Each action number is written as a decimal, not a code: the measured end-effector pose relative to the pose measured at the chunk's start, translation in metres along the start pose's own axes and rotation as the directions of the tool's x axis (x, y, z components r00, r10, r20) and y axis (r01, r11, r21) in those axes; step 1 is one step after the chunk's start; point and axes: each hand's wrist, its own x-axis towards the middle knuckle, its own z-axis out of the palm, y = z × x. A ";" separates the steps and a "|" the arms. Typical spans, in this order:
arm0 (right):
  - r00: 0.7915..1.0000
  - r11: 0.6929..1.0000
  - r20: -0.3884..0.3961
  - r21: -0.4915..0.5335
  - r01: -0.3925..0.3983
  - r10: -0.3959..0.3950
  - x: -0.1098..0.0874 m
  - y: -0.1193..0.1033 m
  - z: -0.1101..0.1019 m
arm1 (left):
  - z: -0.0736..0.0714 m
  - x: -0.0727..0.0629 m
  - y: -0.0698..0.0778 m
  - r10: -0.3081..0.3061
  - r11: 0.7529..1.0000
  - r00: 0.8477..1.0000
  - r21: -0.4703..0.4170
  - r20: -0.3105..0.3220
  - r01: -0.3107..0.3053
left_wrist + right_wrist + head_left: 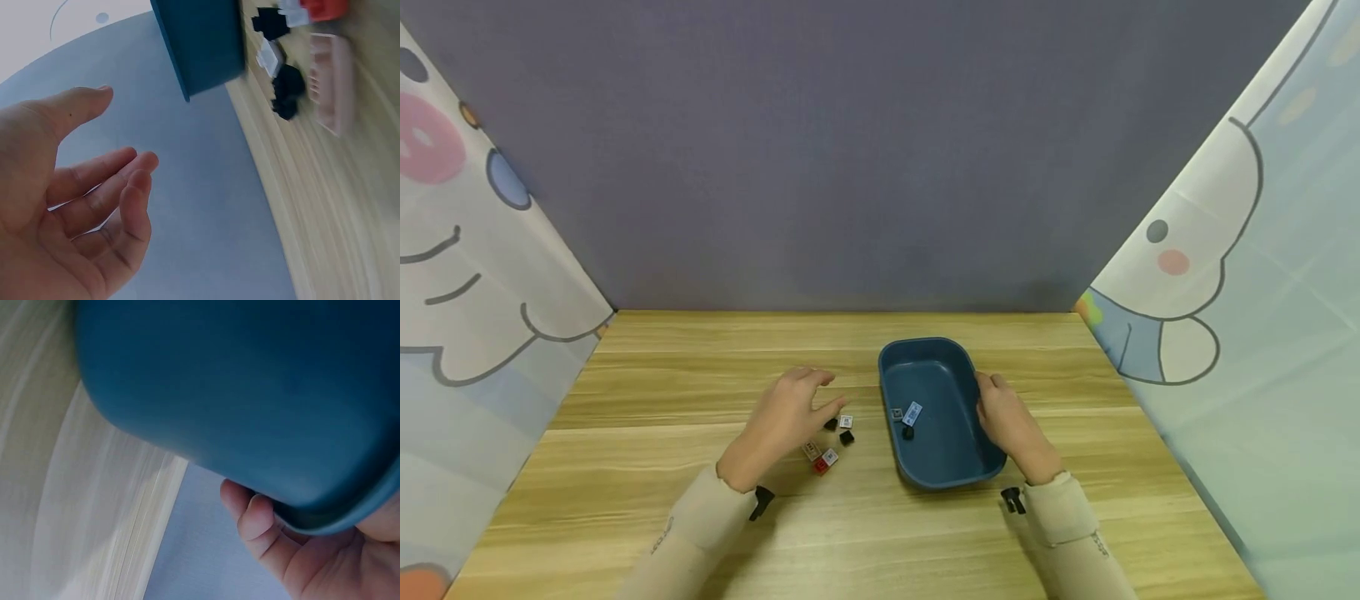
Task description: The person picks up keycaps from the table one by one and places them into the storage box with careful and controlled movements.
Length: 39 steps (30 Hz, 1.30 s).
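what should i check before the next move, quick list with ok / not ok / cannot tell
1. Right hand has the bin: ok, it grips the side.
2. Left hand free: ok, nothing held.
3. Loose pieces near the left hand: ok, several lie close beside it.
4. Room in the bin: ok, the few small pieces inside leave much of its floor bare.
5. All pieces in the bin: not ok, some lie on the table.
6. Bin sitting flat: cannot tell.

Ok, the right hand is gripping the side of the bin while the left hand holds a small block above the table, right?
Not quite: the left hand above the table is empty, as the left wrist view shows. The right hand does grip the bin.
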 end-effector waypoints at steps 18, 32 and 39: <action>1.000 1.000 -0.012 -0.003 0.004 -0.004 0.000 0.000 0.000 | 0.005 -0.060 -0.022 -0.158 0.987 0.986 0.048 0.047 0.156; 1.000 1.000 -0.020 0.004 0.009 -0.009 0.001 0.001 0.001 | 0.019 -0.071 -0.024 -0.235 0.972 0.961 0.057 0.145 0.229; 1.000 1.000 -0.016 0.002 0.006 -0.006 0.001 0.001 0.001 | 0.024 -0.072 -0.022 -0.233 0.972 0.960 0.078 0.156 0.223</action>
